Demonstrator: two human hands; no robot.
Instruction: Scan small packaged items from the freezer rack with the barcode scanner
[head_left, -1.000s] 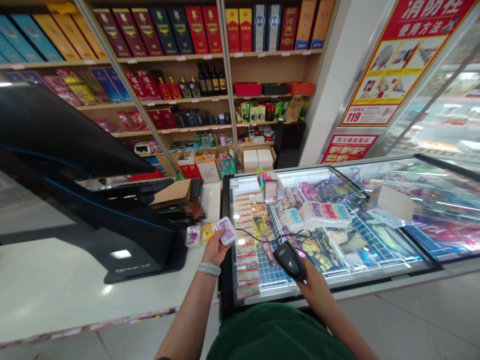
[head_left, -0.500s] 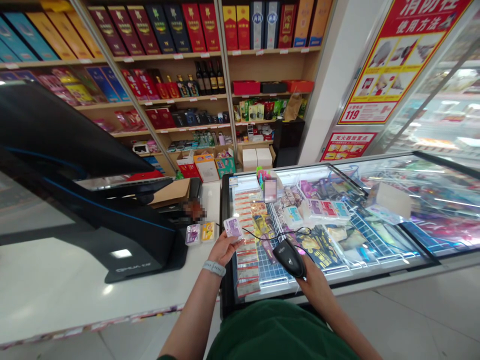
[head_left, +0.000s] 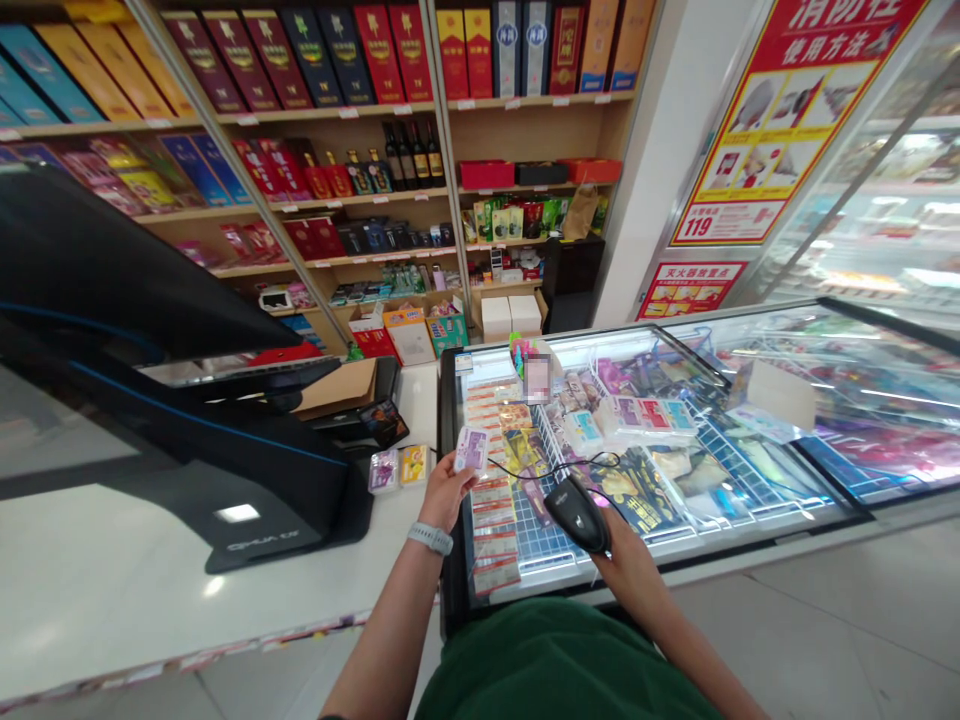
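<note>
In the head camera's view, a shopper-side scene of glass and shelving frames a person's left hand, its fingers pinching a purple-labelled pack above the left edge of a glass-topped chest freezer. The right hand grips a black handheld barcode scanner, its cable looping over the glass. The step in hand appears to be holding both at once, apart; moving either calls for a steady grip and slack in the cable.

A purple-and-white pack and a yellow-labelled pack sit side by side near the tabletop's right edge, beside a black terminal. The right fingertips are hidden by the scanner, the pack's underside is unseen, its small print is illegible, and pixelation masks an item on the freezer.
</note>
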